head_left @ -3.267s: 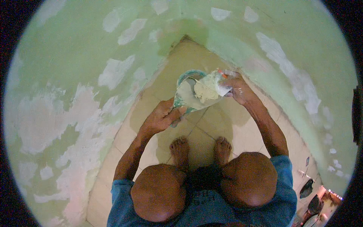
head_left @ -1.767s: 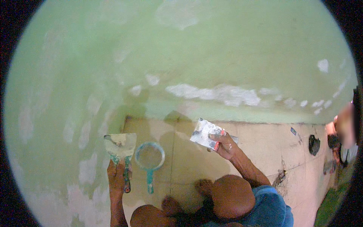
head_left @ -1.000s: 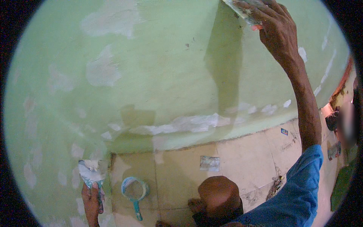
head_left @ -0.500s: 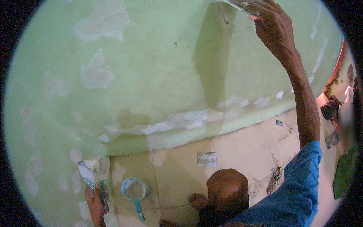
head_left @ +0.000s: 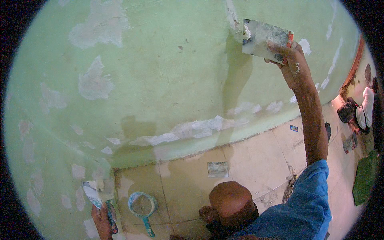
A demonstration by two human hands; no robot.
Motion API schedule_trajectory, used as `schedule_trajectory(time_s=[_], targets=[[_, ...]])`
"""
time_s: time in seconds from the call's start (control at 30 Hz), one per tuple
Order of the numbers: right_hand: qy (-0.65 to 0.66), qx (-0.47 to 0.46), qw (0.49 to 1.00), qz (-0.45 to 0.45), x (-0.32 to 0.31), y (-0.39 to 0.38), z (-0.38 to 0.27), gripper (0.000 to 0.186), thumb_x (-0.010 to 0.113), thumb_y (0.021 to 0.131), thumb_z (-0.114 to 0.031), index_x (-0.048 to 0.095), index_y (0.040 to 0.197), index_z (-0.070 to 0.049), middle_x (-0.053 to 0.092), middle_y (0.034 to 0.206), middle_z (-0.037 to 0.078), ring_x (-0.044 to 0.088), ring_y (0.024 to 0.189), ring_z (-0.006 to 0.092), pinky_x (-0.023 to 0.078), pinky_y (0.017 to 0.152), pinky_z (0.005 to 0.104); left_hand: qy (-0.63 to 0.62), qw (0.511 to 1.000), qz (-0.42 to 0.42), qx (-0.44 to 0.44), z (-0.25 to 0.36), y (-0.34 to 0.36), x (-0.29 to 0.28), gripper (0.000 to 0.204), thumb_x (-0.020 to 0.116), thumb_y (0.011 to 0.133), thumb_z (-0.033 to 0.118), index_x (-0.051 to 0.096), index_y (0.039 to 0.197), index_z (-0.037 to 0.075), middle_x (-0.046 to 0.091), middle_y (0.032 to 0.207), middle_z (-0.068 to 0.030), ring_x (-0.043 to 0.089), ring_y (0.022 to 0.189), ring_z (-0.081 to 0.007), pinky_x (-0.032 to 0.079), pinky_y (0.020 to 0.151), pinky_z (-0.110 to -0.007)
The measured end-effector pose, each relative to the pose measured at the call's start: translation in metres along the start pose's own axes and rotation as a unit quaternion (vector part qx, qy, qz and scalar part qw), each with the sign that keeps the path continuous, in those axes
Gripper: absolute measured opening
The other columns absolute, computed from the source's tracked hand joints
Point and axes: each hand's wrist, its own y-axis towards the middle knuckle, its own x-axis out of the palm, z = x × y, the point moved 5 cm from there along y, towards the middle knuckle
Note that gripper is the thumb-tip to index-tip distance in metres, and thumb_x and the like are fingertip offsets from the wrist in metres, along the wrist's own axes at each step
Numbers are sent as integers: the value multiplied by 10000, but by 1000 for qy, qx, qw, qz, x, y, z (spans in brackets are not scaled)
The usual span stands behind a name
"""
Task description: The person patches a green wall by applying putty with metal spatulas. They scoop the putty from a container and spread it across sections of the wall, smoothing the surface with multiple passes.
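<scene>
My right hand (head_left: 291,60) is raised to the green wall (head_left: 160,76), closed on a thin rectangular putty spreader (head_left: 264,38). Grey smears cover its face, and white putty clings to its left edge, which is at the wall beside a fresh white streak (head_left: 232,16). At the lower left, my left hand (head_left: 102,224) is closed on the handle of a putty knife (head_left: 93,193) with a wide blade. A lump of white putty sits on that blade. Near this hand, a teal-rimmed dipper (head_left: 148,224) with a long handle stands on the floor; greyish material is inside.
Pale tiles (head_left: 192,180) meet the wall's foot. A grey rectangular sheet (head_left: 218,169) and a small blue packet (head_left: 294,128) lie there. My bent knee (head_left: 232,196) is close by. To the right are a dark bundle (head_left: 347,111), a tin (head_left: 350,143) and a green mat (head_left: 366,178).
My right hand has come down along the wall, bringing the spreader's broad face into view. A white streak now shows where a bare damaged spot was. The left hand has dropped slightly with its putty knife.
</scene>
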Motion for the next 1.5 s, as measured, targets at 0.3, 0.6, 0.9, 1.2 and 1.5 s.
schedule_trajectory(time_s=[0.3, 0.6, 0.9, 1.2, 1.5], targets=[[-49, -33, 997, -54, 13, -1, -7, 219, 609, 827, -124, 592, 1000, 9, 624, 970, 79, 589, 838, 171, 477, 729, 323, -34, 996, -82, -16, 14, 1, 10, 191, 499, 908, 245, 500, 943, 57, 511, 566, -29, 467, 417, -109, 375, 373, -249], [-599, -545, 587, -4, 72, -6, -10, 542, 551, 775, 41, 512, 1294, -107, 516, 1283, 96, 525, 1074, 276, 401, 932, 373, -34, 988, -119, -94, 42, -6, 12, 217, 510, 911, 256, 506, 998, 57, 523, 597, -27, 473, 425, -119, 381, 375, -253], [-679, -385, 621, -73, 21, -60, 100, 644, 586, 753, -72, 419, 1370, -148, 399, 1362, 128, 443, 1136, 319, 365, 947, 444, -19, 998, -64, -6, -21, 7, -7, 278, 521, 910, 276, 493, 1062, 45, 538, 644, -58, 506, 481, -140, 407, 415, -270], [-546, -408, 714, 158, 67, -8, 17, 556, 575, 755, -18, 474, 1298, -84, 539, 1144, 200, 487, 1039, 389, 389, 924, 455, -27, 995, -100, 8, -3, 6, 3, 260, 513, 913, 301, 519, 969, 47, 552, 656, -56, 499, 474, -128, 403, 405, -266], [-569, -463, 676, 72, 90, -29, 22, 647, 572, 716, 29, 442, 1333, -113, 524, 1117, 156, 479, 959, 330, 431, 836, 417, -40, 991, -121, -42, 3, 0, 2, 262, 505, 919, 305, 515, 1002, 56, 558, 670, -47, 490, 465, -117, 399, 399, -257]])
